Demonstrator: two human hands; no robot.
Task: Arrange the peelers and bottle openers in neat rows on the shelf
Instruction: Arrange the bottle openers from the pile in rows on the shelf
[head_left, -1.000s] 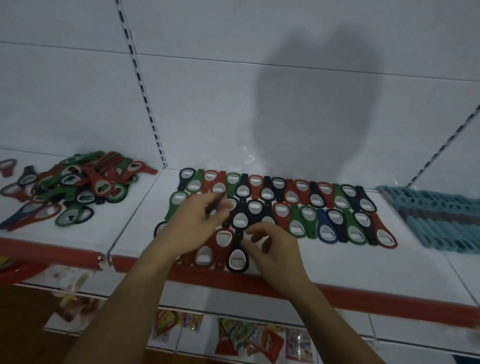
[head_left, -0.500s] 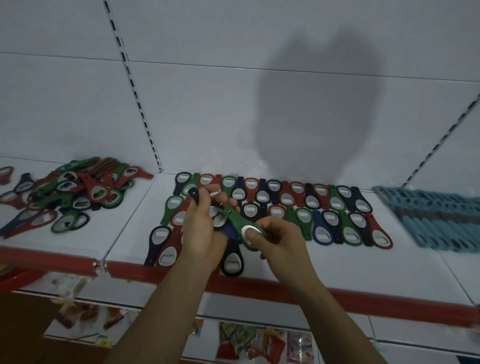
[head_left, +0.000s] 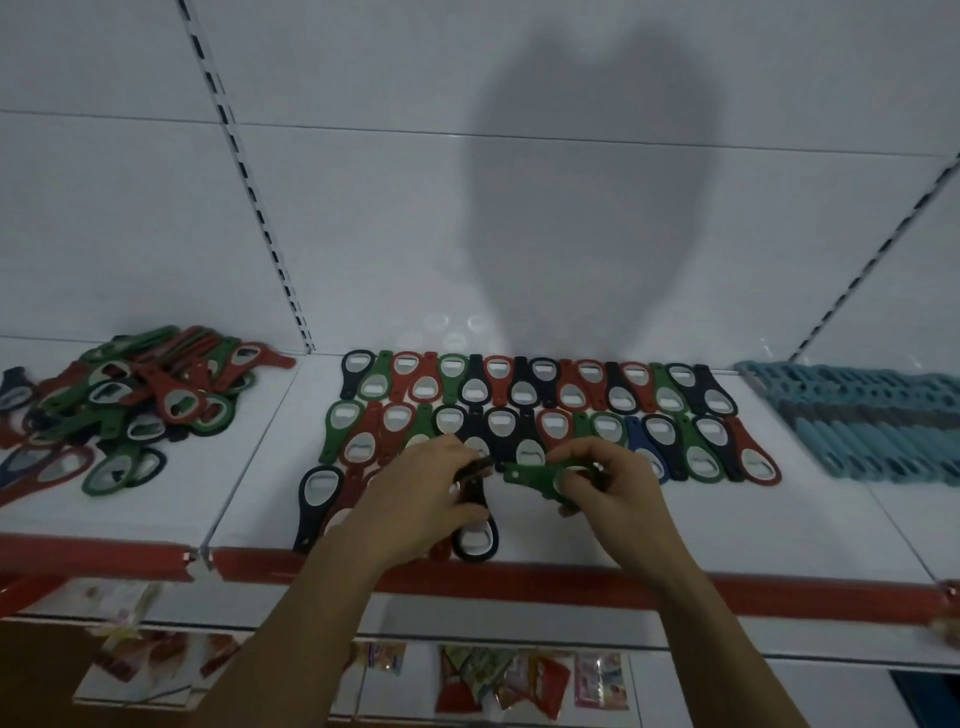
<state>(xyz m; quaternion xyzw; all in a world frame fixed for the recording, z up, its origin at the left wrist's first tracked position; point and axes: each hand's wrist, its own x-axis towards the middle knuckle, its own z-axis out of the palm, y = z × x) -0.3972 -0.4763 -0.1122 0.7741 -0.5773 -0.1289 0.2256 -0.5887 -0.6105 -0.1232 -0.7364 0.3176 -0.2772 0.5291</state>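
Unsorted opener pile (head_left: 140, 405) far left of left hand (head_left: 415, 504), whose curled fingers pinch dark bottle opener (head_left: 475, 466). Right hand (head_left: 613, 488) fingertips pinch green bottle opener (head_left: 535, 475). Best laid flat below right hand, flush with front row, head reversed. Blue peelers (head_left: 857, 415) far right.

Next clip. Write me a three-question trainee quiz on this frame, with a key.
1. True or false: the left hand is empty.
2. The bottle opener pinched by the right hand is: A) red B) green C) blue
3. Fill in: ___ full rows of openers lie behind the hands.

Key: 1. False, it grips a dark opener. 2. B. 3. Two.
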